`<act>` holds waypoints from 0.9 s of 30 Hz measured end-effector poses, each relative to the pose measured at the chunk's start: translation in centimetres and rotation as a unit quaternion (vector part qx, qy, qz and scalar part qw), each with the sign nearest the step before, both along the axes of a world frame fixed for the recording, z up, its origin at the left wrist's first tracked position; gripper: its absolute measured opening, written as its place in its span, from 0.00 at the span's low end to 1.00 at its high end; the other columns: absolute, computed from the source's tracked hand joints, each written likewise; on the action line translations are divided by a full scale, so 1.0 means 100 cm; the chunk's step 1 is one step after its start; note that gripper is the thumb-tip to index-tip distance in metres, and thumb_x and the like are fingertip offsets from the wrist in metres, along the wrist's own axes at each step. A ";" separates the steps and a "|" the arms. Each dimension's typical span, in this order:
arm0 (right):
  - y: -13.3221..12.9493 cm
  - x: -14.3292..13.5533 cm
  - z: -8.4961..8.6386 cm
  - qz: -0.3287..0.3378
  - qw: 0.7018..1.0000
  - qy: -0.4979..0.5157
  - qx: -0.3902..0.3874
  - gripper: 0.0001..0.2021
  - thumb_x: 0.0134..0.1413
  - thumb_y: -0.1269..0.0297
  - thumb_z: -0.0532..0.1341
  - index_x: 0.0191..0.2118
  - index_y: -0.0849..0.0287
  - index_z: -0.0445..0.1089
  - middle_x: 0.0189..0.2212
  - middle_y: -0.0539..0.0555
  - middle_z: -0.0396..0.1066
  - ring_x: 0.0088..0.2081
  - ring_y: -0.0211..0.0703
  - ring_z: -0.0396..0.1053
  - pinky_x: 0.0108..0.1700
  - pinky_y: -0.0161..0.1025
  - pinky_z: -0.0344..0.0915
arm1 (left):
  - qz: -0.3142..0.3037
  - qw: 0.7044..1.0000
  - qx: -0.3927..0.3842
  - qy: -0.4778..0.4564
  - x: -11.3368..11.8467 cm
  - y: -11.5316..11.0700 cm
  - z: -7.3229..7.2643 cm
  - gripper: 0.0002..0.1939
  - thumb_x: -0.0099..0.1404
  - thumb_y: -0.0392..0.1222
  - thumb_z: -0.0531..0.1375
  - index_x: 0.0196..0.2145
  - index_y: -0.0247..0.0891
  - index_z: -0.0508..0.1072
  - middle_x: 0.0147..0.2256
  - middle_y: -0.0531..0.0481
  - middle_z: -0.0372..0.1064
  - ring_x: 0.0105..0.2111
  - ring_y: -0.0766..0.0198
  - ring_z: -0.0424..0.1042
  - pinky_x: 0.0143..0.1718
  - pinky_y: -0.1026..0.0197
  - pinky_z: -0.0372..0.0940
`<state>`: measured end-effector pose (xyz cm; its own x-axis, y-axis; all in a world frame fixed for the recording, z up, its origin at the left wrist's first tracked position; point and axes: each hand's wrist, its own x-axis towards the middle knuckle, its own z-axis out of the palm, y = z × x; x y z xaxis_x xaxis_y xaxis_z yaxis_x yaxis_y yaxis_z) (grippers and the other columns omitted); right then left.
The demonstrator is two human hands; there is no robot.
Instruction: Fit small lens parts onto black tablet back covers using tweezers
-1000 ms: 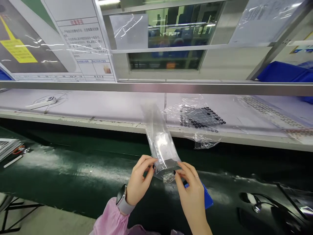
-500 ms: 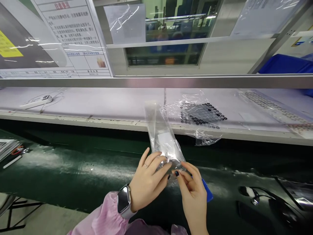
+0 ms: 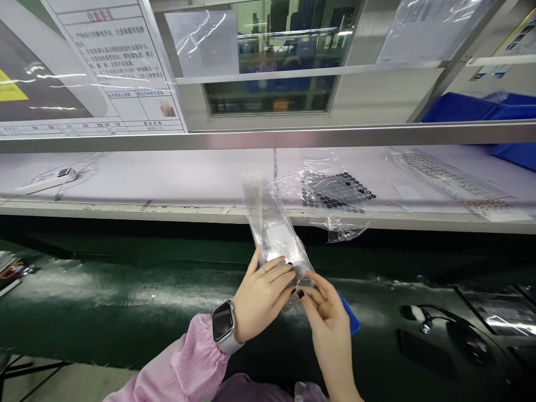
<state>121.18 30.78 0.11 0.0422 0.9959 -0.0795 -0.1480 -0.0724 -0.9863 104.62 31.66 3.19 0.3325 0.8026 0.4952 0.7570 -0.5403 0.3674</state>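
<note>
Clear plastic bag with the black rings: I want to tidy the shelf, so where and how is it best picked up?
Probably by the loose film at the near end of the clear plastic bag, pinched from the front. That crumpled flap hangs past the edge of the shelf, clear of the black rings, so a pinch there can likely reach both faces.

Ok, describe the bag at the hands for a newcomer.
Find the green bench, then the white shelf behind it. Across the shelf's edge, a clear bag slants to the left hand and right hand. Unlike the bag of black rings to its right, it is long and narrow.
</note>
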 end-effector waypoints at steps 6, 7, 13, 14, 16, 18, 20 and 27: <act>-0.005 -0.005 0.003 0.010 1.000 0.021 0.008 0.19 0.57 0.53 0.71 0.53 0.49 0.78 0.51 0.59 0.80 0.45 0.50 0.81 0.44 0.39 0.80 | 0.013 0.997 0.067 -0.040 0.007 -0.004 0.005 0.10 0.75 0.36 0.57 0.50 0.33 0.76 0.43 0.43 0.85 0.47 0.51 0.83 0.69 0.32 0.58; -0.006 -0.006 0.004 0.015 1.000 0.024 0.011 0.18 0.57 0.53 0.71 0.52 0.50 0.78 0.49 0.59 0.80 0.44 0.50 0.81 0.43 0.39 0.80 | 0.019 0.997 0.067 -0.043 0.008 -0.004 0.006 0.10 0.75 0.37 0.57 0.50 0.32 0.76 0.43 0.41 0.84 0.46 0.50 0.83 0.67 0.31 0.62; -0.012 -0.014 0.003 0.020 0.999 0.038 0.017 0.17 0.58 0.56 0.70 0.53 0.49 0.77 0.49 0.58 0.81 0.45 0.50 0.81 0.43 0.38 0.80 | 0.047 0.994 0.076 -0.055 0.012 0.001 0.009 0.10 0.75 0.31 0.55 0.42 0.34 0.77 0.39 0.41 0.84 0.40 0.51 0.84 0.57 0.33 0.73; -0.014 -0.015 0.001 0.018 0.999 0.039 0.016 0.17 0.59 0.56 0.69 0.54 0.49 0.77 0.49 0.58 0.80 0.46 0.50 0.81 0.44 0.38 0.80 | 0.050 0.994 0.079 -0.062 0.012 0.001 0.008 0.10 0.74 0.31 0.55 0.41 0.35 0.77 0.39 0.43 0.84 0.39 0.53 0.85 0.58 0.35 0.73; -0.016 -0.017 -0.002 0.015 0.999 0.046 0.011 0.19 0.60 0.54 0.69 0.56 0.49 0.75 0.50 0.58 0.80 0.48 0.51 0.80 0.47 0.40 0.80 | 0.055 0.992 0.082 -0.074 0.012 0.000 0.009 0.10 0.73 0.30 0.56 0.41 0.37 0.76 0.37 0.46 0.85 0.37 0.56 0.85 0.58 0.39 0.73; -0.018 -0.020 -0.006 0.013 0.998 0.064 0.000 0.23 0.61 0.53 0.70 0.59 0.48 0.72 0.51 0.58 0.80 0.52 0.52 0.79 0.50 0.44 0.79 | 0.051 0.992 0.081 -0.080 0.012 -0.003 0.012 0.10 0.73 0.29 0.56 0.40 0.39 0.76 0.36 0.48 0.85 0.35 0.58 0.84 0.58 0.41 0.73; -0.020 -0.022 -0.010 0.015 0.996 0.091 -0.015 0.27 0.61 0.52 0.70 0.64 0.47 0.68 0.52 0.57 0.79 0.55 0.54 0.77 0.54 0.47 0.78 | 0.036 0.993 0.078 -0.081 0.012 -0.008 0.017 0.09 0.73 0.29 0.56 0.40 0.39 0.75 0.36 0.50 0.84 0.35 0.60 0.84 0.59 0.43 0.73; -0.011 -0.022 -0.001 0.075 0.988 0.136 -0.001 0.31 0.64 0.54 0.69 0.68 0.48 0.60 0.56 0.60 0.77 0.62 0.53 0.71 0.60 0.48 0.73 | 0.039 0.990 0.111 -0.075 0.000 -0.050 0.046 0.10 0.71 0.30 0.57 0.44 0.41 0.74 0.37 0.53 0.85 0.35 0.63 0.84 0.54 0.58 0.76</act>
<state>118.97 29.73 0.05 -0.1285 0.9893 -0.0694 -0.3949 -0.1153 -0.9115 104.58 26.64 7.79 0.1835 0.6890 0.7011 0.7461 -0.5620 0.3571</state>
